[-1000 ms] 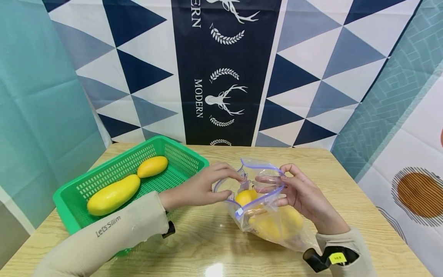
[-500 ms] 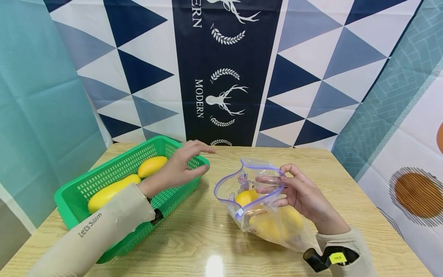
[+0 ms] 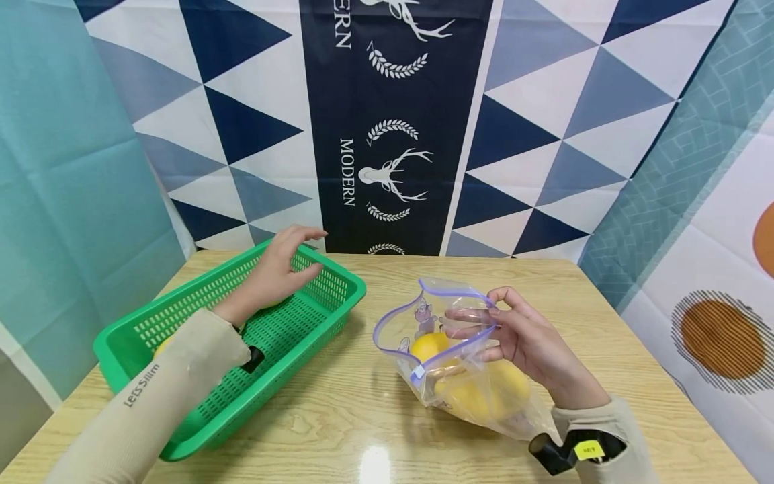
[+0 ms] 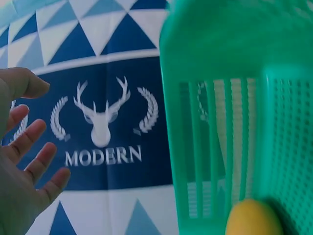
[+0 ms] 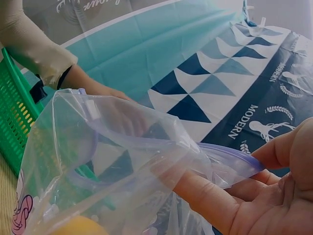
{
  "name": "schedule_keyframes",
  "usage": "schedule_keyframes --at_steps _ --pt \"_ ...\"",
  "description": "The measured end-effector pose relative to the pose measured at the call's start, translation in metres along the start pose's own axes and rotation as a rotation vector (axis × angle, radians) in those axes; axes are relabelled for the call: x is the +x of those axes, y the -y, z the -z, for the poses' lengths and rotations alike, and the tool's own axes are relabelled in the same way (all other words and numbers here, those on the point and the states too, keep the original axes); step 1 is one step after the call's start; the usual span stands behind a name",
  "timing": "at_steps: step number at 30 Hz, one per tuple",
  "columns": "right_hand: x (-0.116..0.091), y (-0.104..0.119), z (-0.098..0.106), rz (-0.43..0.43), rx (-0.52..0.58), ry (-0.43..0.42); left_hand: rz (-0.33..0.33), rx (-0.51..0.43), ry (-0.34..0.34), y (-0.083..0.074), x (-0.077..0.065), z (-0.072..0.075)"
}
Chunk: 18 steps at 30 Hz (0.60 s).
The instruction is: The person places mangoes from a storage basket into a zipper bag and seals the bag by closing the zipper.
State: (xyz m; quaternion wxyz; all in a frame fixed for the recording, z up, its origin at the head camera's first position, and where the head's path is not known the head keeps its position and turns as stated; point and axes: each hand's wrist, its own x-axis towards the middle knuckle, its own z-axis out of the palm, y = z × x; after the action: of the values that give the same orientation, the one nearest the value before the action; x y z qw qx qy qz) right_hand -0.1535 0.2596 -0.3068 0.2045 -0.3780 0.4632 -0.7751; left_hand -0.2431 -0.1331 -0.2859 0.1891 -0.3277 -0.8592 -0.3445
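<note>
head view: half-hidden fruit (image 3: 162, 347), axis unclear, lay leftward, nearer the spread left hand (image 3: 273, 270); right hand (image 3: 533, 339) pinched the bag (image 3: 426, 391).

Clear plastic bag (image 3: 520, 422), glossy wooden table (image 3: 326, 430)

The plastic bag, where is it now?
In the head view, the plastic bag lies on the table, right of the green basket, held by the right hand.
</note>
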Motion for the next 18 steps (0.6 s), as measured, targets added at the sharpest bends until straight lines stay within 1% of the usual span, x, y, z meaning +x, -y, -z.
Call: schedule_keyframes --at_steps 6,9,13,18 --pt "0.0 0.0 0.0 -0.003 -0.006 -0.001 0.084 0.107 0.002 0.019 -0.004 0.009" --pt "0.0 0.0 0.0 0.001 -0.004 0.003 0.142 0.164 0.016 0.027 -0.007 0.013" --pt "0.0 0.0 0.0 0.004 0.001 0.008 0.212 0.22 0.024 0.039 -0.011 0.016" --pt "0.0 0.0 0.0 -0.002 0.0 0.006 0.273 0.286 0.037 0.051 -0.016 0.019"
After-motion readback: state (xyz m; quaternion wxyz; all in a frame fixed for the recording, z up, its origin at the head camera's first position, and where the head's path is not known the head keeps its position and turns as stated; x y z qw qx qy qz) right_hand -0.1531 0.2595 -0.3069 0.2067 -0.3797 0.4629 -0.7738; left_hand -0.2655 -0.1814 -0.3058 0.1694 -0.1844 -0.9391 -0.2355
